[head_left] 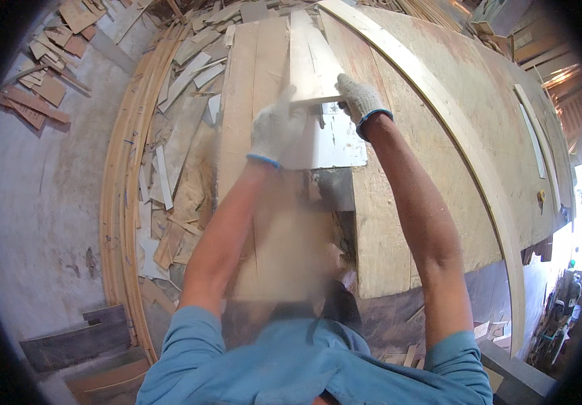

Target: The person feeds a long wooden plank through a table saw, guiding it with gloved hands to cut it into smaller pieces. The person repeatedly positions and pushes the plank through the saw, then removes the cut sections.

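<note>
A pale wooden board [314,64] stretches away from me over the worktable, its near end raised toward my hands. My right hand [364,100], in a white knitted glove with a blue cuff, grips the near right corner of this board, thumb and fingers closed on it. At the near left corner is my left hand [274,128], gloved the same way. Blur smears its fingers, so their hold on the board cannot be made out. Beneath the hands lies a shiny, scuffed white plate [345,145], set into the tabletop in front of a dark opening [335,189].
The worktable [399,223] is topped with worn plywood. A long, pale strip [453,121] crosses its right side. Offcuts [190,169] pile up left of the table, beside long timber strips [121,196]. More scraps [51,91] lie against the wall at far left.
</note>
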Demonstrator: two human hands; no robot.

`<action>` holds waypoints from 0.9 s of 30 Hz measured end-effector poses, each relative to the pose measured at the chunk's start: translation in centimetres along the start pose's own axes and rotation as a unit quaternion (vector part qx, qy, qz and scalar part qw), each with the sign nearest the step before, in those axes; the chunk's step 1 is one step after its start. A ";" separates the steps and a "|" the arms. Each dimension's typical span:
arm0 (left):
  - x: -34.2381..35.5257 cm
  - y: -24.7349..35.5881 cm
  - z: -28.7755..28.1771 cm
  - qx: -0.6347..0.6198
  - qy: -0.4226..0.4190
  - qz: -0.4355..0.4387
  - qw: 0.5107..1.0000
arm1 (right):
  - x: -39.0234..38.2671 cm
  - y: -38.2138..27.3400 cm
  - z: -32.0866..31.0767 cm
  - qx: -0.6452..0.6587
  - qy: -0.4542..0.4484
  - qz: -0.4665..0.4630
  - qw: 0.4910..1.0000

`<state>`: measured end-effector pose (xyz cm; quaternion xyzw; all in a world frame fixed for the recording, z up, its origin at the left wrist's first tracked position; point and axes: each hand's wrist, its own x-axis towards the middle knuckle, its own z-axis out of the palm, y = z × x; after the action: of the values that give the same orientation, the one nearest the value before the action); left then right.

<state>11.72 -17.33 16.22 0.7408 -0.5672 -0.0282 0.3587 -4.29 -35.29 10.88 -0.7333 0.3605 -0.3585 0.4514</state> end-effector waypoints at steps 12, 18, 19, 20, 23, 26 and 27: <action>-0.2 -1.3 -3.8 -0.252 -0.016 -0.066 0.965 | 2.1 -5.3 -0.4 -0.203 -0.082 0.057 0.974; -2.5 1.1 -7.0 -0.563 -0.075 -0.200 0.799 | 0.8 -10.2 -2.2 -0.210 -0.120 0.022 0.970; -2.8 1.7 -7.4 -0.597 -0.088 -0.203 0.771 | 0.4 -10.0 -2.7 -0.167 -0.096 0.004 0.981; -3.2 2.0 -7.5 -0.604 -0.097 -0.207 0.764 | 0.3 -9.9 -3.1 -0.142 -0.087 -0.007 0.986; -3.9 1.9 -7.5 -0.624 -0.118 -0.221 0.740 | 0.7 -9.9 -3.3 -0.096 -0.083 -0.020 0.992; -3.6 1.8 -7.0 -0.658 -0.126 -0.239 0.703 | 2.6 -9.9 -3.8 -0.068 -0.061 -0.015 0.996; -2.9 2.0 -7.0 -0.667 -0.122 -0.251 0.691 | 3.6 -10.6 -4.0 -0.082 -0.073 -0.015 0.994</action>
<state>12.18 -11.56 21.51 0.4118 -0.2315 -0.5777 0.6657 -3.76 -36.40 22.66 -0.7975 0.3438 -0.2799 0.4092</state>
